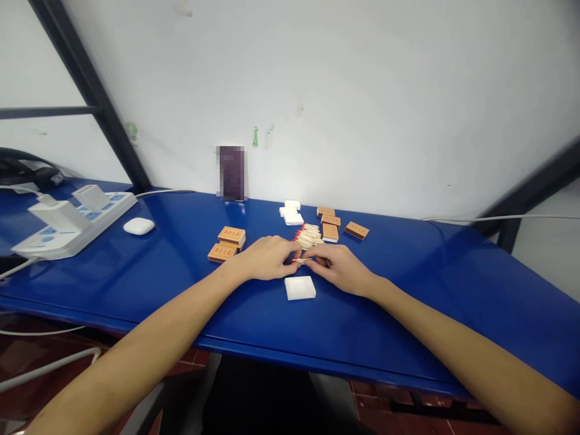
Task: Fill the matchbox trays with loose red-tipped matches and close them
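Note:
My left hand [275, 257] and my right hand [338, 266] meet over the blue table, fingers closed on a small bunch of matches [302, 260] between them. The red heads of the bunch point left, by my left fingertips. Just beyond my fingers lies a loose pile of matches [310, 236], red heads to the left. Nearer me, below my hands, a white matchbox tray [299, 288] lies with its open side up. Several more white trays [292, 215] sit beyond the pile. Fingers hide part of the bunch.
Matchboxes [232, 235] are stacked left of my left hand. Several orange matchbox sleeves [330, 232] lie right of the pile. A power strip [81, 226] with plugs and a white earphone case [139, 226] are at the left. A dark upright object [232, 174] leans on the wall.

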`<state>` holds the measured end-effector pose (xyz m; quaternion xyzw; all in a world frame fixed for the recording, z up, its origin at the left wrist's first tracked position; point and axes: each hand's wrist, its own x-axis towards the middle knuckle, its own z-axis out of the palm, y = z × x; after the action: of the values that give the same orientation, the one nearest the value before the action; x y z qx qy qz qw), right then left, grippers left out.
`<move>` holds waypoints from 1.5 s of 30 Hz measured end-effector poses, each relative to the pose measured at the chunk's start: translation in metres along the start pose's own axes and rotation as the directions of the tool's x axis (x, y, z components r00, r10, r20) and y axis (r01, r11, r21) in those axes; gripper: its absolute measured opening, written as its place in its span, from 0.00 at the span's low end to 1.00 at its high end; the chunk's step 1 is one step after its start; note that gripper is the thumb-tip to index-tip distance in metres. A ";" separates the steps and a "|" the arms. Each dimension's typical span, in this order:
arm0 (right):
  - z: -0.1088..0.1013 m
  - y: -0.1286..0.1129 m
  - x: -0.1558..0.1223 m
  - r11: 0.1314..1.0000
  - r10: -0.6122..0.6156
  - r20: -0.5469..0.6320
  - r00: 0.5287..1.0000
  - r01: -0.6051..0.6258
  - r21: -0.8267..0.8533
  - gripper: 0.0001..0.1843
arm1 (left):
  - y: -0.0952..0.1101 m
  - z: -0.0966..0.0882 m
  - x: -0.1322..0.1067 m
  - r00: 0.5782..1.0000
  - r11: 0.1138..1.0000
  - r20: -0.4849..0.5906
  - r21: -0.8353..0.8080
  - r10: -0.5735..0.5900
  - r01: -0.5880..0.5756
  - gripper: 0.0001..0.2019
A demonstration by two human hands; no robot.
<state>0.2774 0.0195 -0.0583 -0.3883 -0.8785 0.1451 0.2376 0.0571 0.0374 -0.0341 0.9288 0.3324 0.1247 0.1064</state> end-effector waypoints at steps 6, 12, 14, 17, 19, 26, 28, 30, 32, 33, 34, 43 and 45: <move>0.001 0.001 0.000 1.000 -0.007 -0.027 1.000 0.007 -0.003 0.12 | 0.002 -0.001 0.000 1.000 1.000 0.012 0.013 -0.014 0.014 0.10; 0.003 0.001 -0.001 1.000 -0.001 -0.063 0.998 0.001 0.000 0.11 | 0.003 -0.002 0.000 1.000 1.000 0.016 0.006 -0.023 0.023 0.09; 0.003 0.002 -0.001 1.000 -0.010 -0.075 0.997 0.011 0.008 0.11 | 0.003 -0.001 0.000 1.000 1.000 0.018 0.013 -0.023 0.022 0.10; 0.003 0.002 -0.001 1.000 -0.020 -0.083 0.996 0.022 0.020 0.12 | 0.001 -0.001 0.000 1.000 1.000 0.022 0.018 -0.016 0.016 0.10; 0.003 0.002 -0.001 0.999 -0.024 -0.071 0.997 0.026 0.024 0.12 | 0.001 -0.001 0.000 1.000 1.000 0.023 0.018 -0.015 0.014 0.10; 0.004 0.003 0.000 1.000 -0.018 -0.055 0.998 0.019 0.018 0.12 | 0.001 -0.002 0.000 1.000 1.000 0.020 0.012 -0.007 0.007 0.09; 0.004 0.003 0.000 1.000 -0.023 -0.057 0.998 0.024 0.018 0.12 | 0.001 -0.002 0.000 1.000 1.000 0.025 0.013 -0.007 0.007 0.10; 0.003 0.003 0.000 0.999 -0.028 -0.056 0.998 0.029 0.019 0.13 | 0.001 -0.002 0.000 0.999 1.000 0.031 0.014 -0.012 0.011 0.10; 0.003 0.002 0.000 0.999 -0.027 -0.057 0.998 0.028 0.017 0.13 | 0.002 -0.002 0.000 0.999 1.000 0.034 0.015 -0.017 0.017 0.10; 0.003 0.001 0.000 0.999 -0.027 -0.062 0.998 0.028 0.016 0.12 | 0.002 -0.002 0.000 0.999 1.000 0.034 0.016 -0.020 0.019 0.10; 0.002 0.001 0.000 0.999 -0.026 -0.067 0.997 0.027 0.016 0.12 | 0.002 -0.002 0.000 0.999 1.000 0.032 0.017 -0.022 0.021 0.10; 0.003 0.003 0.000 0.986 0.066 -0.158 0.985 -0.039 0.164 0.12 | 0.002 -0.002 0.000 0.999 0.999 0.031 0.042 -0.016 0.015 0.10; 0.003 0.004 0.001 0.976 0.103 -0.162 0.981 -0.069 0.205 0.13 | 0.002 -0.002 0.000 1.000 0.999 0.027 0.045 -0.014 0.013 0.10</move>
<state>0.2779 0.0224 -0.0623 -0.4116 -0.8181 0.2082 0.3434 0.0577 0.0360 -0.0321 0.9303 0.3398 0.1038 0.0911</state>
